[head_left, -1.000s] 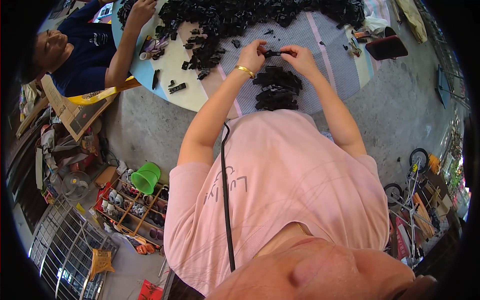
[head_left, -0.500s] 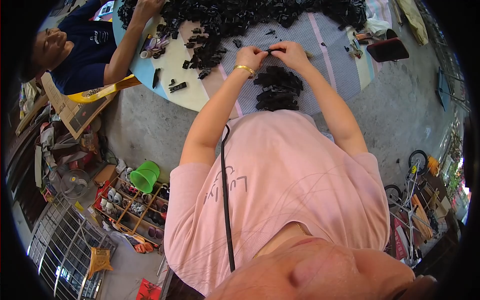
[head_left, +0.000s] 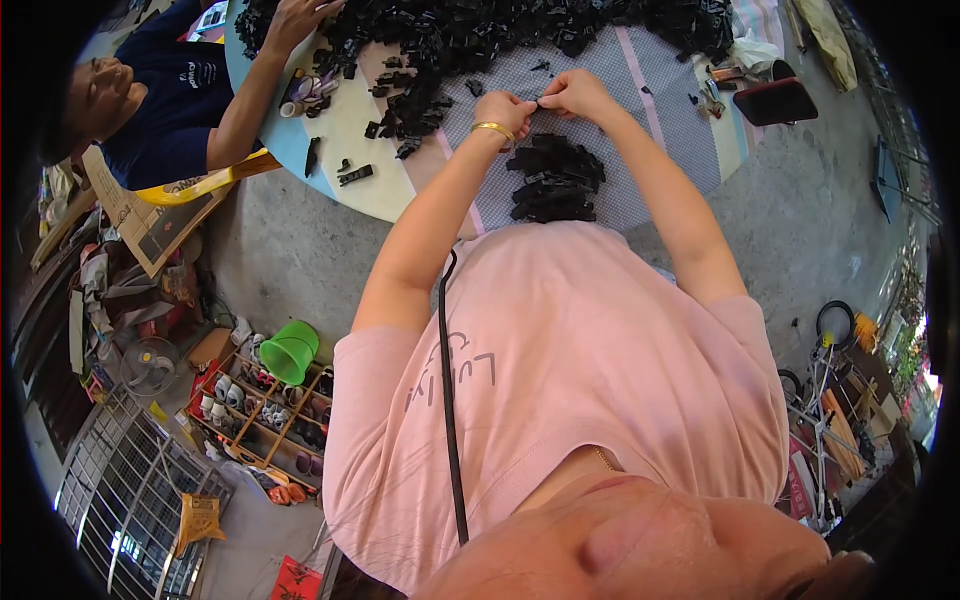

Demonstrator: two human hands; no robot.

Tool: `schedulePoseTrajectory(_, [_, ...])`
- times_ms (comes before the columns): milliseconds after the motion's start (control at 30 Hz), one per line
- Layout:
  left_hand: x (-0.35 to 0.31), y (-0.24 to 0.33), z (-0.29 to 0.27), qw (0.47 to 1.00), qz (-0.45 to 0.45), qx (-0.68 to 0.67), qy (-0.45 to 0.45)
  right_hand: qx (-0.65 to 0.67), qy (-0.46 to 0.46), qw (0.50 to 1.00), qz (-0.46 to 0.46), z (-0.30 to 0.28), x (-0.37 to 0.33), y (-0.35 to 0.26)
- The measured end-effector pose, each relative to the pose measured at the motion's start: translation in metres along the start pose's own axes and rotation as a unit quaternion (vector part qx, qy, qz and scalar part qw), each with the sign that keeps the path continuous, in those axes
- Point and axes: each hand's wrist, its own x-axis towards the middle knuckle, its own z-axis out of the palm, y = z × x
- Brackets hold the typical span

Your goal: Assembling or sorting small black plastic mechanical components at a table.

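Note:
My left hand point(head_left: 503, 112), with a gold bracelet at its wrist, is closed with thumb and finger pinching a small black plastic piece point(head_left: 538, 103). Fingertips of my right hand point(head_left: 580, 97) pinch the same piece from the other side. Its exact shape is mostly hidden by the fingers. Just below my hands, close to my body, lies a stack of flat black plastic pieces point(head_left: 556, 180). Beyond them, a large heap of black plastic parts point(head_left: 450, 40) covers the far side of the round table point(head_left: 400, 190).
A co-worker's hand point(head_left: 300, 18) reaches over the heap at the far left. Loose black pieces point(head_left: 355, 175) and small bottles point(head_left: 292, 108) lie on the left. At the right edge are a dark red phone point(head_left: 775, 102) and small items point(head_left: 712, 104).
My right hand has shifted slightly up, and its fingers are bent differently around the small piece. The co-worker's hand has moved a little to the right. The stack looks unchanged.

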Motion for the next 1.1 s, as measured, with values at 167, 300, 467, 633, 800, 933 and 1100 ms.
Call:
schedulePoseTrajectory(167, [0.009,0.005,-0.003,0.999,-0.034,0.026,-0.026,0.074,-0.058,0.994,0.05,-0.004,0.006,-0.001])
schedulePoseTrajectory(300, [0.013,0.001,-0.002,0.998,-0.053,0.011,-0.028,0.077,-0.04,0.996,0.025,0.0,-0.003,-0.005])
schedulePoseTrajectory(467, [0.014,-0.007,0.003,0.994,-0.076,-0.061,-0.058,0.127,-0.022,0.991,0.034,0.002,-0.002,0.004])
schedulePoseTrajectory(633, [0.013,-0.006,0.004,0.99,-0.089,-0.048,-0.099,0.155,-0.001,0.987,0.048,0.005,-0.006,-0.001])
schedulePoseTrajectory(800, [0.016,-0.004,0.0,0.987,-0.09,-0.016,-0.129,0.107,0.021,0.991,0.074,0.008,-0.003,-0.01])
schedulePoseTrajectory(933, [0.016,-0.004,0.003,0.992,-0.062,0.01,-0.106,0.063,0.038,0.995,0.067,0.011,0.001,-0.003])
schedulePoseTrajectory(1100, [0.014,-0.008,0.002,0.993,-0.046,0.047,-0.095,-0.056,0.017,0.996,0.063,0.008,0.001,-0.007])
